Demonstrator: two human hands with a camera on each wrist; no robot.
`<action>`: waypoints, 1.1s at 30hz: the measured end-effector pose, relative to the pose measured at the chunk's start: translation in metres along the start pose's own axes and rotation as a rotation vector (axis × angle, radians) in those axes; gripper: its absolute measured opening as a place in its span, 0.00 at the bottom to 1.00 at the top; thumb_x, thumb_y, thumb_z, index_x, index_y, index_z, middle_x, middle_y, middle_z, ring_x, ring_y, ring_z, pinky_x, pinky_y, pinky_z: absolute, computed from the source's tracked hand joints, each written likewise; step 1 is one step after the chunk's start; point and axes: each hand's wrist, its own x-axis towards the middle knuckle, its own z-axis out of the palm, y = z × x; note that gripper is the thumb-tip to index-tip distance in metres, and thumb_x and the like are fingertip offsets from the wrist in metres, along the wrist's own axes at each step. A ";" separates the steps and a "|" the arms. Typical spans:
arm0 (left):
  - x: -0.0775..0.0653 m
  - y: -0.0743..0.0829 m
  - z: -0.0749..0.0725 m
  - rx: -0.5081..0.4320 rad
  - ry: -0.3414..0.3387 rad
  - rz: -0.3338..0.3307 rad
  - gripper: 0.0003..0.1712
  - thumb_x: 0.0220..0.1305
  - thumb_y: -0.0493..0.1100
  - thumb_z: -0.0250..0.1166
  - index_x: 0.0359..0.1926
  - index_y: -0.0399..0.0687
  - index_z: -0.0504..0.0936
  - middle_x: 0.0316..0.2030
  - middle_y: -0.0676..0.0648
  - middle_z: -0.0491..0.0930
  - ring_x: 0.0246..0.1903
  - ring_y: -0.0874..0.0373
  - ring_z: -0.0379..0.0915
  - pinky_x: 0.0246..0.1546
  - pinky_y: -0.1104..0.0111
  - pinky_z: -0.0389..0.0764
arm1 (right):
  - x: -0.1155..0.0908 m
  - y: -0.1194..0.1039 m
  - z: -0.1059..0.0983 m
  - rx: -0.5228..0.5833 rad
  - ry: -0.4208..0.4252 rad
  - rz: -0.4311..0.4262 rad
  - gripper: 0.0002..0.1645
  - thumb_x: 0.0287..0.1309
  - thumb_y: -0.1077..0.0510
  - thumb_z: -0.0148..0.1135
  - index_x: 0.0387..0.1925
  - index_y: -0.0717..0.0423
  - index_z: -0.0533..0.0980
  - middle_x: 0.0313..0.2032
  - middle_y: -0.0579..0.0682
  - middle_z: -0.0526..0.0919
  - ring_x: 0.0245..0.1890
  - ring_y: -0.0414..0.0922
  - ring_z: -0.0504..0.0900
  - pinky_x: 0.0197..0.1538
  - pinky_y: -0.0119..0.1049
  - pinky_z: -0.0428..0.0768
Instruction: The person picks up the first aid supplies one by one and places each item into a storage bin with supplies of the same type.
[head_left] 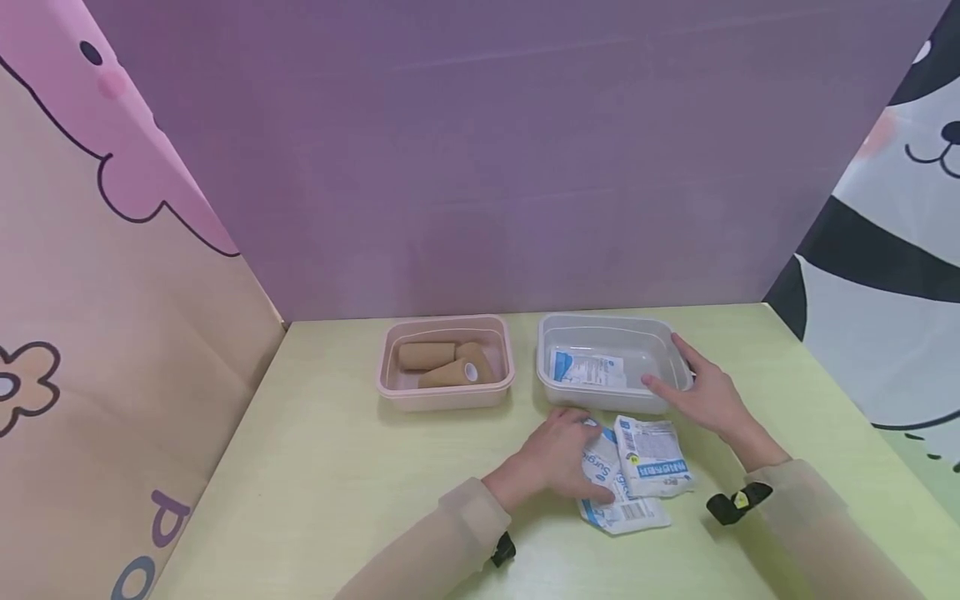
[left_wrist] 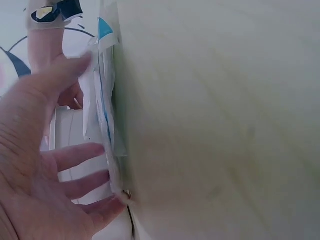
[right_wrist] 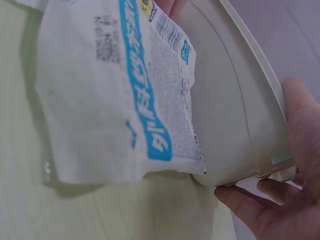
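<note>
We are judging the step in hand to be handling the packets beside the white box (head_left: 607, 401) while keeping that box steady. Our right hand (head_left: 708, 398) is grasping the white box, curling round its end at 3 o'clock. Our left hand (head_left: 553, 458) is spreading its fingers at the lower packet's (head_left: 628, 508) 9 o'clock edge, touching it; how firmly they are pressing, we cannot tell.

Both loose packets are lying at the box's 6 o'clock, the upper packet (head_left: 652, 458) overlapping the lower one. An inner packet (head_left: 588, 369) is lying flat inside the white box. Lifting the lower packet would, we think, be calling for a pinch of thumb and fingers, with care that the upper one is not sliding off.

At the white box's 9 o'clock, a pink box (head_left: 446, 402) is holding brown rolls (head_left: 448, 373). Everything is resting on a pale yellow-green bench (head_left: 315, 483). A purple backdrop (head_left: 510, 167) is standing at 12 o'clock, with cartoon panels (head_left: 135, 333) flanking at 10 and 2.
</note>
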 end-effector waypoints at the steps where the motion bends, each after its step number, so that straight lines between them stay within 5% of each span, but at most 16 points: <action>1: 0.000 0.000 0.000 -0.003 0.007 -0.008 0.52 0.50 0.75 0.77 0.71 0.55 0.80 0.71 0.53 0.77 0.73 0.56 0.68 0.74 0.69 0.70 | 0.000 0.000 0.000 0.001 0.000 0.001 0.64 0.70 0.34 0.65 0.86 0.58 0.40 0.78 0.78 0.58 0.74 0.79 0.63 0.68 0.75 0.70; 7: 0.000 0.002 0.000 0.003 0.029 -0.048 0.51 0.47 0.70 0.80 0.71 0.56 0.80 0.70 0.51 0.76 0.68 0.55 0.70 0.67 0.70 0.75 | -0.001 -0.003 0.001 0.008 -0.007 0.012 0.64 0.70 0.33 0.65 0.86 0.57 0.40 0.78 0.78 0.57 0.74 0.79 0.62 0.69 0.76 0.69; 22: -0.009 -0.014 -0.013 -0.116 0.078 -0.086 0.48 0.46 0.61 0.83 0.68 0.48 0.82 0.67 0.47 0.77 0.67 0.52 0.69 0.69 0.68 0.74 | 0.000 -0.004 -0.001 -0.005 0.001 0.009 0.64 0.70 0.33 0.65 0.86 0.58 0.41 0.78 0.78 0.57 0.74 0.79 0.62 0.69 0.75 0.69; 33: -0.024 -0.027 -0.036 -0.131 0.161 -0.037 0.50 0.45 0.60 0.83 0.68 0.45 0.82 0.70 0.45 0.77 0.66 0.52 0.71 0.62 0.68 0.72 | 0.001 -0.005 -0.002 -0.012 -0.008 0.030 0.65 0.70 0.32 0.64 0.86 0.57 0.40 0.79 0.77 0.55 0.76 0.79 0.60 0.71 0.75 0.67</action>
